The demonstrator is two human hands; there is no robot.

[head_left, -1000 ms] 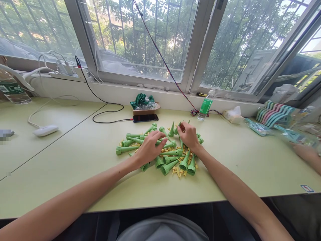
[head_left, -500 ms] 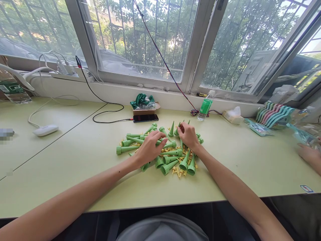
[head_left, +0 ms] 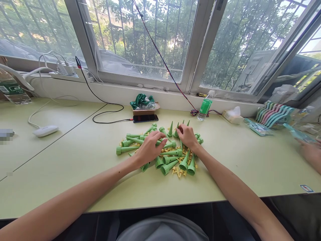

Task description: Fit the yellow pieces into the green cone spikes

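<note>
One left hand [head_left: 150,147]: palm down over the left half of the pile, thumb and fingers apart with a gap between.
One right hand [head_left: 188,136]: at the back of the pile, fingers curled, tips against the side of an upright cone; whether they grip it is not possible to say.
Upright cones [head_left: 170,130]: two green ones seen side by side at the back edge, plus two green tips [head_left: 188,123] behind the right hand, their lower parts hidden.
Lying cones [head_left: 175,152]: green, more than a dozen, overlapping mid-surface; hands block an exact count.
Yellow pieces [head_left: 180,174]: many, small, strewn among and under the cones; too mixed to count.
Surface [head_left: 233,167]: pale yellow-green, beneath it all.
Phone [head_left: 145,118]: one, behind the pile.
Box [head_left: 144,112]: one, just behind the phone.
Bottles: two; one green-labelled bottle [head_left: 205,106] right of the phone, one larger bottle [head_left: 15,88] far left.
Tissue pack [head_left: 232,116]: one, back right.
Co-worker's hand [head_left: 312,154]: one, right edge, blurred.
</note>
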